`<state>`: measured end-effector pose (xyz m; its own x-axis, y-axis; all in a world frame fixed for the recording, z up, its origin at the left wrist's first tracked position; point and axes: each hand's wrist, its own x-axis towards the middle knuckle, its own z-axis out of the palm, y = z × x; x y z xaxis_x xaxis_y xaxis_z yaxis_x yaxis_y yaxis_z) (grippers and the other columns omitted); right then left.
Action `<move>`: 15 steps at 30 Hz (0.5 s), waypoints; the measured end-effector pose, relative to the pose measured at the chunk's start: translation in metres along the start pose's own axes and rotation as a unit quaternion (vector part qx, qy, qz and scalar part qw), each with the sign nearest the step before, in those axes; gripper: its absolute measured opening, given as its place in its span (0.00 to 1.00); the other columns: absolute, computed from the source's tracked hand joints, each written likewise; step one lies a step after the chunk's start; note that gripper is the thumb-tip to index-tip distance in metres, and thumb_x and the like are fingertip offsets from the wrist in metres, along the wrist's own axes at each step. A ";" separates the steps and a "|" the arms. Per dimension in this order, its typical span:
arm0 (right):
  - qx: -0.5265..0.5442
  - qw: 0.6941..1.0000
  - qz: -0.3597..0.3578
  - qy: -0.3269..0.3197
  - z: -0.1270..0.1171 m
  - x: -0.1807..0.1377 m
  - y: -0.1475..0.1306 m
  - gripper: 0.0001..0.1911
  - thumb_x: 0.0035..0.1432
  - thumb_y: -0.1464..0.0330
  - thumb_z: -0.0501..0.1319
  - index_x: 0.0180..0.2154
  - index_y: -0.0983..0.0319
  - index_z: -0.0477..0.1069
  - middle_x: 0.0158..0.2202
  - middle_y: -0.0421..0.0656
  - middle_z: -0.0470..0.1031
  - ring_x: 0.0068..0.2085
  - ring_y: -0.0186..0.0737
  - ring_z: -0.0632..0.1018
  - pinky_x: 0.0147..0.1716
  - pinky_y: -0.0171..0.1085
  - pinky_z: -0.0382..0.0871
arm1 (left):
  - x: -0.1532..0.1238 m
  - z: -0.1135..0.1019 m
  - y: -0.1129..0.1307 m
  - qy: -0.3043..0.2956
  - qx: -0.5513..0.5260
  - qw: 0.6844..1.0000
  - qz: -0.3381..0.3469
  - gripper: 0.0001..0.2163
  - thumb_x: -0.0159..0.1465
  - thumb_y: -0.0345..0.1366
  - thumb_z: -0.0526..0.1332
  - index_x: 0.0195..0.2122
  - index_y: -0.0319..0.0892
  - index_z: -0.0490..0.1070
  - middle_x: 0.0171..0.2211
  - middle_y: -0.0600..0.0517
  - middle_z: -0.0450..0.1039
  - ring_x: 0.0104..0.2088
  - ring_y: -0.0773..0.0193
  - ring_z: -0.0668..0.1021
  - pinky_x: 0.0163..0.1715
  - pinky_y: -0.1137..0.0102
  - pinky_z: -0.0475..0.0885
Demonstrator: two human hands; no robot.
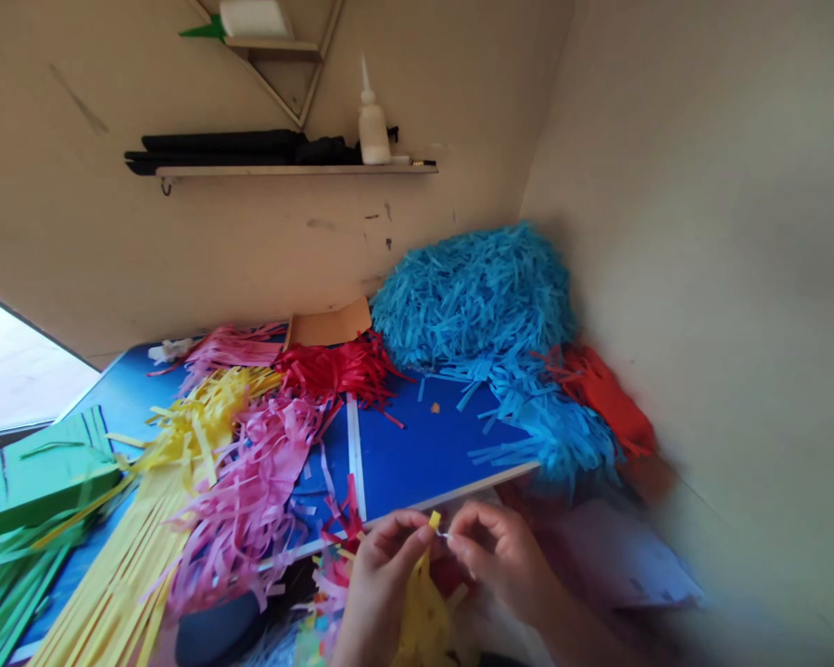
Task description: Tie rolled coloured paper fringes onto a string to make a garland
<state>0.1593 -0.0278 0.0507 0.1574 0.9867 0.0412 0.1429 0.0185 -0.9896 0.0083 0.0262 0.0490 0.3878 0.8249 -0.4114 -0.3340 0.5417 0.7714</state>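
My left hand [379, 574] is closed around a bunch of yellow paper strips [423, 611] whose top end pokes up between the two hands. My right hand [500, 556] pinches something small and white at the tip of that bunch; I cannot make out what it is. Both hands are just in front of the near edge of the blue table [423, 445]. Pink paper fringe [250, 500] lies on the table to the left of my left hand, with loose red and pink scraps beside it.
On the table lie yellow strips [145, 537], green paper [34, 500], red fringe [334, 371] and a big heap of light-blue fringe [479, 306] in the corner, with orange-red paper [604, 394] by the right wall. A wall shelf [284, 169] holds a white glue bottle [373, 125].
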 end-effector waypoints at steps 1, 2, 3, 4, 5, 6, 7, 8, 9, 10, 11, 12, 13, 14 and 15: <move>0.004 1.000 0.001 0.006 0.000 0.000 0.002 0.08 0.58 0.64 0.61 0.29 0.61 0.72 0.25 0.38 0.74 0.27 0.33 0.72 0.29 0.31 0.66 | 0.001 -0.001 0.000 -0.004 -0.002 1.000 -0.010 0.15 0.45 0.41 0.77 0.28 0.40 0.77 0.22 0.53 0.77 0.25 0.68 0.77 0.27 0.76 0.70; 0.004 1.000 0.001 0.013 0.000 0.000 0.004 0.09 0.59 0.64 0.61 0.29 0.61 0.72 0.25 0.38 0.73 0.27 0.33 0.71 0.28 0.31 0.66 | 0.001 -0.001 0.000 -0.007 -0.004 1.000 -0.020 0.15 0.45 0.41 0.77 0.28 0.40 0.77 0.22 0.53 0.77 0.24 0.68 0.77 0.27 0.76 0.70; 0.003 1.000 0.001 0.022 0.000 0.000 0.005 0.09 0.59 0.63 0.61 0.29 0.61 0.72 0.25 0.38 0.73 0.27 0.33 0.71 0.28 0.31 0.66 | 0.001 -0.001 0.001 -0.008 -0.007 1.000 -0.027 0.15 0.44 0.41 0.77 0.28 0.40 0.77 0.22 0.53 0.77 0.24 0.68 0.77 0.28 0.76 0.71; 0.002 0.999 0.000 0.033 0.000 0.000 0.006 0.10 0.59 0.63 0.61 0.29 0.61 0.72 0.25 0.38 0.73 0.27 0.33 0.71 0.28 0.30 0.65 | 0.001 -0.001 0.001 -0.006 -0.011 0.999 -0.031 0.16 0.43 0.41 0.78 0.28 0.40 0.77 0.22 0.53 0.77 0.24 0.68 0.77 0.28 0.76 0.71; 0.004 0.999 0.001 0.044 0.000 0.000 0.007 0.10 0.60 0.62 0.62 0.29 0.61 0.72 0.24 0.37 0.72 0.26 0.33 0.71 0.27 0.30 0.65 | 0.001 0.000 0.002 -0.001 -0.015 0.999 -0.031 0.16 0.43 0.41 0.78 0.27 0.40 0.77 0.22 0.53 0.77 0.24 0.69 0.77 0.28 0.76 0.72; 0.010 0.999 0.002 0.052 0.000 0.000 0.007 0.11 0.60 0.61 0.62 0.29 0.61 0.72 0.23 0.37 0.71 0.25 0.32 0.71 0.26 0.30 0.64 | 0.001 0.001 0.003 0.004 -0.018 0.999 -0.029 0.16 0.42 0.41 0.78 0.27 0.40 0.77 0.22 0.54 0.77 0.24 0.69 0.77 0.29 0.76 0.72; 0.019 0.998 0.003 0.056 0.000 0.000 0.007 0.12 0.60 0.60 0.62 0.29 0.61 0.72 0.22 0.36 0.70 0.24 0.32 0.70 0.25 0.30 0.64 | 0.001 0.003 0.003 0.009 -0.021 0.999 -0.026 0.16 0.42 0.41 0.78 0.27 0.40 0.77 0.23 0.54 0.77 0.24 0.69 0.77 0.29 0.76 0.72; 0.028 0.998 0.003 0.057 0.000 0.000 0.007 0.13 0.60 0.59 0.62 0.29 0.61 0.72 0.21 0.36 0.69 0.23 0.31 0.69 0.24 0.29 0.63 | 0.000 0.004 0.003 0.011 -0.021 0.999 -0.024 0.16 0.42 0.41 0.78 0.27 0.40 0.77 0.23 0.54 0.76 0.24 0.69 0.77 0.29 0.76 0.72; 0.035 0.998 0.003 0.054 0.000 0.000 0.006 0.13 0.60 0.59 0.62 0.29 0.61 0.71 0.21 0.35 0.68 0.22 0.31 0.69 0.23 0.29 0.62 | 0.000 0.005 0.004 0.012 -0.021 0.999 -0.025 0.16 0.42 0.41 0.78 0.27 0.40 0.77 0.23 0.54 0.76 0.23 0.70 0.77 0.29 0.76 0.72; 0.039 0.998 0.000 0.050 0.001 0.000 0.006 0.13 0.60 0.59 0.62 0.29 0.61 0.71 0.20 0.35 0.68 0.22 0.31 0.69 0.23 0.29 0.63 | -0.001 0.006 0.004 0.010 -0.021 0.999 -0.026 0.16 0.42 0.41 0.78 0.27 0.40 0.76 0.23 0.54 0.76 0.23 0.70 0.77 0.28 0.76 0.72; 0.040 0.998 -0.005 0.045 0.002 -0.001 0.005 0.13 0.60 0.59 0.62 0.29 0.61 0.71 0.21 0.35 0.68 0.22 0.31 0.69 0.24 0.29 0.63 | -0.001 0.007 0.004 0.009 -0.020 0.999 -0.026 0.16 0.42 0.41 0.78 0.27 0.40 0.76 0.23 0.54 0.76 0.23 0.69 0.77 0.28 0.76 0.72; 0.039 0.998 -0.009 0.044 0.002 -0.001 0.005 0.13 0.60 0.59 0.62 0.29 0.61 0.72 0.21 0.36 0.69 0.22 0.31 0.69 0.24 0.29 0.63 | -0.001 0.007 0.004 0.008 -0.018 1.000 -0.024 0.16 0.43 0.41 0.78 0.27 0.40 0.76 0.23 0.53 0.76 0.24 0.69 0.77 0.28 0.76 0.72; 0.033 0.998 -0.012 0.047 0.003 -0.001 0.005 0.12 0.60 0.60 0.62 0.29 0.61 0.72 0.22 0.36 0.69 0.23 0.31 0.69 0.24 0.30 0.63 | -0.001 0.007 0.003 0.007 -0.017 1.000 -0.023 0.16 0.43 0.41 0.78 0.27 0.40 0.76 0.24 0.53 0.77 0.24 0.69 0.77 0.28 0.75 0.72; 0.024 0.998 -0.014 0.051 0.004 -0.002 0.005 0.12 0.60 0.60 0.61 0.29 0.61 0.72 0.22 0.36 0.70 0.23 0.32 0.69 0.25 0.30 0.63 | 0.000 0.007 0.003 0.008 -0.017 1.000 -0.022 0.16 0.43 0.41 0.78 0.27 0.39 0.76 0.24 0.53 0.77 0.24 0.68 0.77 0.29 0.75 0.73; 0.014 0.998 -0.014 0.055 0.004 -0.002 0.005 0.12 0.59 0.61 0.61 0.28 0.61 0.72 0.23 0.37 0.71 0.24 0.32 0.70 0.25 0.30 0.64 | 0.000 0.007 0.003 0.008 -0.017 1.000 -0.021 0.16 0.43 0.40 0.78 0.27 0.39 0.76 0.24 0.53 0.77 0.24 0.68 0.77 0.29 0.74 0.73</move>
<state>0.1556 -0.0287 0.0449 0.2599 0.9621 0.0829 0.1217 0.0526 -0.9912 0.0129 0.0267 0.0550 0.3881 0.8040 -0.4506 -0.3478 0.5805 0.7362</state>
